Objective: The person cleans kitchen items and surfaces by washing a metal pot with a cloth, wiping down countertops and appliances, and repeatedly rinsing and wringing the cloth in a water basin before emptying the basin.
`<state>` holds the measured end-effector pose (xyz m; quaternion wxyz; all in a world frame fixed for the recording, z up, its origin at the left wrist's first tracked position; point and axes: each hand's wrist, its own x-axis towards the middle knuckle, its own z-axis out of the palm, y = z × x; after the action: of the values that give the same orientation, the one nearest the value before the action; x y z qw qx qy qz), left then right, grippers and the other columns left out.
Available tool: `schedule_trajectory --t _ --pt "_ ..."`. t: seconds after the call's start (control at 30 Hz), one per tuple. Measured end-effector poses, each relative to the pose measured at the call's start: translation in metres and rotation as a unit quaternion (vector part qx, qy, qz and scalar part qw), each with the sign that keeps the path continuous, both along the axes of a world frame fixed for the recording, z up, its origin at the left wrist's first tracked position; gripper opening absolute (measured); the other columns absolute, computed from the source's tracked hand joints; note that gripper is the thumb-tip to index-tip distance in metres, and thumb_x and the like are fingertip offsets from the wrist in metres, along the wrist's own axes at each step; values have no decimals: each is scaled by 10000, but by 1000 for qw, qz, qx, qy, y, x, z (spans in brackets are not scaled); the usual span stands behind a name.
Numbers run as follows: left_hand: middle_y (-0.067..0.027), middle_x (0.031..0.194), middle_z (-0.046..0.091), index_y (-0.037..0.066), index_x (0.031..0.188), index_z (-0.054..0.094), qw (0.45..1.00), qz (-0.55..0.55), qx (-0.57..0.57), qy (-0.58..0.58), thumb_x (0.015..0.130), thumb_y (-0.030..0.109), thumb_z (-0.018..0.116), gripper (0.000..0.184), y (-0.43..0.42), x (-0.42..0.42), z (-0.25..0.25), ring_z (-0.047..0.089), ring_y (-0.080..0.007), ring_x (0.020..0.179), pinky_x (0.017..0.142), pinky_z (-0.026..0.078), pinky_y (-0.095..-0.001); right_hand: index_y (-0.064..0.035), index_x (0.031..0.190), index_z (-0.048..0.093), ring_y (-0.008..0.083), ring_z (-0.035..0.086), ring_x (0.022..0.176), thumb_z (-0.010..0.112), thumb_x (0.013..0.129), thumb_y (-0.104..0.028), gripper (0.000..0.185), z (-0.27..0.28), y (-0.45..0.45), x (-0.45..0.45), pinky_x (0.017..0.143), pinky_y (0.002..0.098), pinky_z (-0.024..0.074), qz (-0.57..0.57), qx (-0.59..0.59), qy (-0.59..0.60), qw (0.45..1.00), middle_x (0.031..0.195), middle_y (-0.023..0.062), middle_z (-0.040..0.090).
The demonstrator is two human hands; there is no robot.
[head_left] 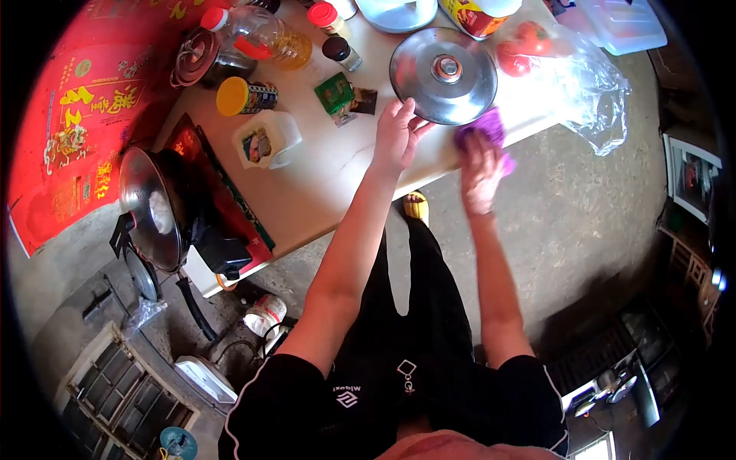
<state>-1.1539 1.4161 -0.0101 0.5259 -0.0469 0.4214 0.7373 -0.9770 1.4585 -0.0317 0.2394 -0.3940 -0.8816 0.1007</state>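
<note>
A round metal pot lid (418,80) with a knob in its middle is tilted over the table's front edge. My left hand (399,136) grips its lower left rim, thumb on the upper face and fingers beneath. Just right of the lid, my right hand (481,170) presses on a purple cloth (491,126) at the table edge. Its fingers are bent onto the cloth and slightly blurred. Whether the cloth touches the lid I cannot tell.
On the white table (337,169) stand an oil bottle (287,50), a yellow-lidded jar (238,96), a cut-open white jug (268,140) and a black-capped shaker (342,53). Tomatoes (515,58) and a plastic bag (594,92) lie at right. A wok (153,203) stands left.
</note>
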Motion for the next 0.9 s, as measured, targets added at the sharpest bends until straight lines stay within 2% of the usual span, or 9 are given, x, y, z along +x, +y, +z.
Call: schedule_trajectory --t 0.07,0.13,0.23,0.33,0.4,0.57,0.77,0.87,0.9 --pt "-110 1056 529 34 1070 446 1000 8 -1 2 936 201 472 216 -2 0 -2 552 -247 990 908 469 -404 -116 1096 599 221 485 1103 568 727 -65 374 -7 -53 -13 916 392 388 52 -95 63 992 1135 20 553" --pt "-110 1075 519 31 1100 441 1000 22 -3 1 931 222 487 259 -7 -1 -4 543 -241 1001 908 462 -393 -100 1036 621 226 492 1066 575 718 -77 322 -17 -102 -27 898 380 398 173 -78 14 982 1110 19 562" --pt "-131 1172 475 9 1239 356 978 77 -131 140 917 219 514 416 -33 10 46 506 -230 1074 910 437 -353 -91 979 623 250 498 984 577 712 -98 271 19 -115 -46 852 372 411 190 -216 47 957 1051 32 569" --pt "-151 1205 468 25 1276 327 944 133 -102 283 922 220 502 440 -92 29 91 518 -227 1065 882 444 -337 -109 1054 598 278 480 1021 574 771 -166 289 26 -87 -72 867 393 401 149 -157 98 971 1057 48 558" --pt "-147 1176 500 21 1258 354 930 117 -132 323 929 217 488 405 -145 42 95 539 -216 1033 844 458 -320 -113 1123 560 279 487 1037 574 794 -208 343 43 -74 -90 885 416 394 67 -98 -42 992 1097 47 544" --pt "-116 1101 568 15 1189 453 925 88 -321 184 939 224 456 326 -285 90 73 564 -199 978 818 466 -312 -144 1202 529 275 485 1081 562 797 -181 408 -5 -126 -100 892 434 383 92 -48 -37 994 1196 14 525" --pt "-113 1090 581 16 1166 474 888 173 -416 93 921 220 491 319 -428 183 52 575 -197 947 790 472 -305 -115 1119 575 237 515 1016 510 795 -117 330 3 -216 -124 835 376 428 352 -115 62 927 1103 51 563" --pt "-119 1085 576 25 1188 467 863 230 -450 4 898 269 508 381 -505 253 24 572 -219 959 771 477 -324 -77 1079 593 278 538 968 523 842 -164 262 11 -287 -123 837 369 432 446 -257 77 854 1033 92 595" --pt "-121 1079 576 27 1189 467 855 272 -439 -37 891 278 514 392 -526 274 25 572 -228 955 763 478 -329 -59 1066 595 286 552 931 523 862 -203 260 30 -312 -117 827 369 439 414 -448 11 792 1009 103 605"
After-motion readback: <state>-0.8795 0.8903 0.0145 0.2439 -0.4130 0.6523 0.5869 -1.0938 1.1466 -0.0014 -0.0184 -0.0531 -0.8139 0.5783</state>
